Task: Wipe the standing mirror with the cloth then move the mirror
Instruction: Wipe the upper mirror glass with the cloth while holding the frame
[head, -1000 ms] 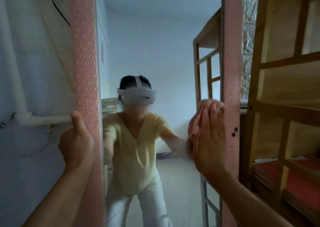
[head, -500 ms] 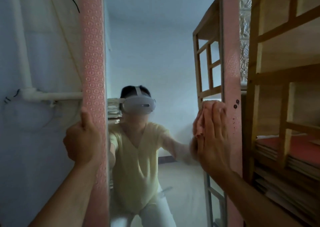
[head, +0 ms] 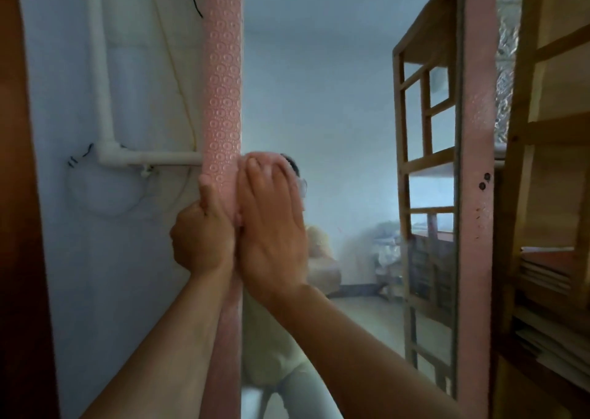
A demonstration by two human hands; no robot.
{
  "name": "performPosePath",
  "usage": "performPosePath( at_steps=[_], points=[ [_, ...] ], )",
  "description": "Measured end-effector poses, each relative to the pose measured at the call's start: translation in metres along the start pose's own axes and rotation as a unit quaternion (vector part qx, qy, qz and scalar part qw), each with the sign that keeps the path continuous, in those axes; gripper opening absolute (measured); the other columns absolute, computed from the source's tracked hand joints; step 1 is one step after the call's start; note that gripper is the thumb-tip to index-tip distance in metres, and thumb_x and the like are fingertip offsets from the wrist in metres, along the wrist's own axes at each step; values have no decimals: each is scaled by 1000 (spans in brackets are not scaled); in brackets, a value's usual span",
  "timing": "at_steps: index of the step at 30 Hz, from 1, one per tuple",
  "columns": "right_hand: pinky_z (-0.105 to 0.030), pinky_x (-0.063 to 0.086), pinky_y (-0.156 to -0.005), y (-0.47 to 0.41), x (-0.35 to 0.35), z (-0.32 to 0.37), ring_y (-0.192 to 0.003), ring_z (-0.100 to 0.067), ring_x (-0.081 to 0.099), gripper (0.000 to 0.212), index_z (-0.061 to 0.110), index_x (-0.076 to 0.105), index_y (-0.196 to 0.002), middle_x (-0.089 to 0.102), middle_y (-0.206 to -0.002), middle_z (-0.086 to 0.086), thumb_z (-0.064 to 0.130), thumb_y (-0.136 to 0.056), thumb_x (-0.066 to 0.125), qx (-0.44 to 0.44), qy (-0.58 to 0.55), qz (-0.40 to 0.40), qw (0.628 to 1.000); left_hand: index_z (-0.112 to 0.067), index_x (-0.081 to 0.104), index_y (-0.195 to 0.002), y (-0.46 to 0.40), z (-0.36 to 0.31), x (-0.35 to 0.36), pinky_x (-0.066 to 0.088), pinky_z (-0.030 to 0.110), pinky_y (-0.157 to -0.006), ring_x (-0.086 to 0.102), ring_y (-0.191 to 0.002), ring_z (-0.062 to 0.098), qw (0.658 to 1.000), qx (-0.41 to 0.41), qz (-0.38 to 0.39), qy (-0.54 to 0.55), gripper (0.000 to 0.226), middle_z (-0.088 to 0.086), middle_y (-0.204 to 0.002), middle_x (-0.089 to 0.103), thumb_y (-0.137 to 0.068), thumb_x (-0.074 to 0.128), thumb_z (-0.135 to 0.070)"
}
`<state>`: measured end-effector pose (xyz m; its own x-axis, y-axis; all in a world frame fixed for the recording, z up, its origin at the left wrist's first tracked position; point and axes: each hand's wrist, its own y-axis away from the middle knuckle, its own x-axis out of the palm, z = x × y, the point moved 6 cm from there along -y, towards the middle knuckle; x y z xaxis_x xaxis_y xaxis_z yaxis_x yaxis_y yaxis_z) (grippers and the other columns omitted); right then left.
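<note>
Home bedroom: wooden bunk bed (head: 542,163), standing mirror (head: 351,131), wall pipe (head: 102,67).

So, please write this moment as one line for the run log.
step: wiping | left hand: grips mirror left frame | right hand: flat, presses cloth on glass by left frame | mirror: upright

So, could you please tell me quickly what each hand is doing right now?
Left hand: closed around the mirror frame.
Right hand: flat, pressing the pink cloth against the mirror glass.
</note>
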<state>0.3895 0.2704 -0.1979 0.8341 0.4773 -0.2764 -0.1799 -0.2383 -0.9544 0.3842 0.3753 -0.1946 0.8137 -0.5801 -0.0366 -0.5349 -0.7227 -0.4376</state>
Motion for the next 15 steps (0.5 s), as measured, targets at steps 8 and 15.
performPosePath(
  at_steps=[8,15],
  points=[
    [-52,6,-121,42,-50,-120,-148,-29,-14,71,5,-7,-153,-15,-160,-14,27,-99,33,159,162,31,973,-8,69,-104,-2,3,2,45,42,-83,57,-103,40,1000,11,7,15,71,22,-109,64,-95,20,-58],
    [-51,3,-121,24,-27,-63,-149,-34,-5,65,1,6,-152,-3,-161,-17,18,-98,39,95,99,13,991,-8,69,-103,-1,3,-1,41,38,-78,57,-104,39,999,19,18,35,69,20,-110,65,-95,20,-56]
  ],
)
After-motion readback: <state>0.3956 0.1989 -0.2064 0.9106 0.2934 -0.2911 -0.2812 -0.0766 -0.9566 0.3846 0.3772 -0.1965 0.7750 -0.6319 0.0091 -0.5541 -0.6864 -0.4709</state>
